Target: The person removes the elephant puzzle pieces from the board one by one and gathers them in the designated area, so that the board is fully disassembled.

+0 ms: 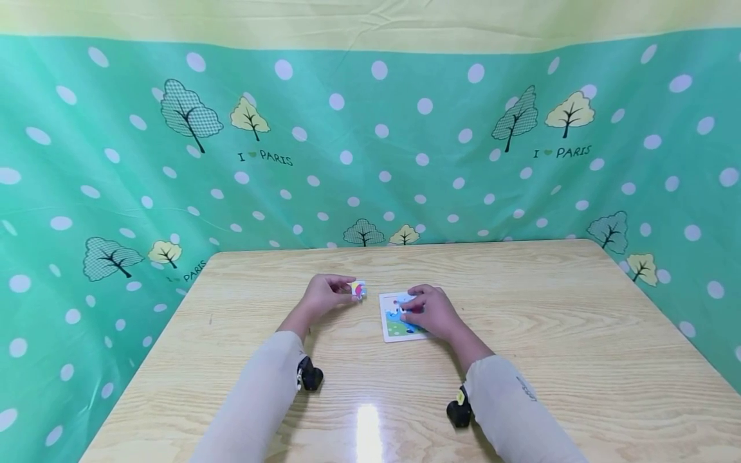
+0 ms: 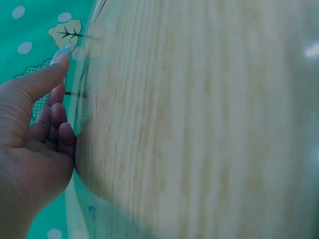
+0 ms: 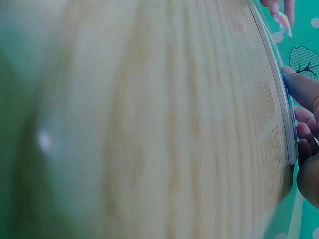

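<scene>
My left hand pinches a small puzzle piece with pink, yellow and blue on it, held left of the puzzle board. Only a sliver of that puzzle piece shows at the fingertips in the left wrist view. A flat puzzle board with a white border and a blue figure on green lies on the table. Over its right part is my right hand, with bent fingers and thumb touching the picture. Whether a loose piece sits between those fingertips is hidden. The right wrist view catches the board edge-on.
Beneath everything is a light wood-grain table. A green polka-dot cloth with printed trees hangs behind it and along both sides. Dark wrist cameras hang by both grey sleeves.
</scene>
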### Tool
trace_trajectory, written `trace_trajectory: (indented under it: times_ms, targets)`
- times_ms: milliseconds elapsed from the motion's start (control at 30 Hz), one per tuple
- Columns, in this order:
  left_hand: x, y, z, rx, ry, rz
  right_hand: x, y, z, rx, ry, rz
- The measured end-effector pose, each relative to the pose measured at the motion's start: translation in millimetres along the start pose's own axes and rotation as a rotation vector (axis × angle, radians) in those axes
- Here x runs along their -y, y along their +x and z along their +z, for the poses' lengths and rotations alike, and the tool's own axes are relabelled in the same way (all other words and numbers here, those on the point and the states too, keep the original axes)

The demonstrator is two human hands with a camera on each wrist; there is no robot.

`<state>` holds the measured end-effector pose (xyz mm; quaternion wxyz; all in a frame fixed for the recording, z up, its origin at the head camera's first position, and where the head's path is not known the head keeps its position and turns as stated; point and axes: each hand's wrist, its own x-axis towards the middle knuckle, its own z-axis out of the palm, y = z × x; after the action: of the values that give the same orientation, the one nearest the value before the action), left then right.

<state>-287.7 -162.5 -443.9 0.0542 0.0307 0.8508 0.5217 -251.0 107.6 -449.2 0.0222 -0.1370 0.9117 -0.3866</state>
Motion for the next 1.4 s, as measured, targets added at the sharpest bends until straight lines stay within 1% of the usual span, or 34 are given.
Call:
trace_trajectory:
  times_ms: [167, 333, 600, 833, 967, 1167, 1300, 1400]
  targets:
    - [5.0, 6.6, -1.1, 0.006, 0.024, 0.025, 0, 0.3, 0, -0.003, 0.007, -0.007]
    - [5.1, 10.6, -1.8, 0.012, 0.070, 0.025, 0, 0.3, 0, -0.004, 0.006, -0.006]
    - [2.0, 14.9, -2.6, 0.033, 0.210, 0.048, 1, -0.1, 0, 0.000, 0.002, 0.004]
    - [1.2, 15.3, -3.2, 0.062, 0.263, 0.013, 3, -1.4, 0, -0.005, 0.011, 0.005]
    - [-1.5, 13.2, -2.9, 0.059, 0.273, 0.003, 3, -1.6, 0, -0.006, 0.011, 0.008]
    - [-0.9, 10.9, -2.6, 0.050, 0.270, 0.024, 3, -1.7, 1, -0.009, 0.006, 0.013]
    - [2.0, 10.9, -2.0, 0.039, 0.246, 0.043, 2, -1.1, 1, -0.009, 0.002, 0.008]
    - [3.3, 9.7, -1.2, 0.046, 0.193, 0.044, 1, -0.9, 2, -0.010, 0.003, 0.003]
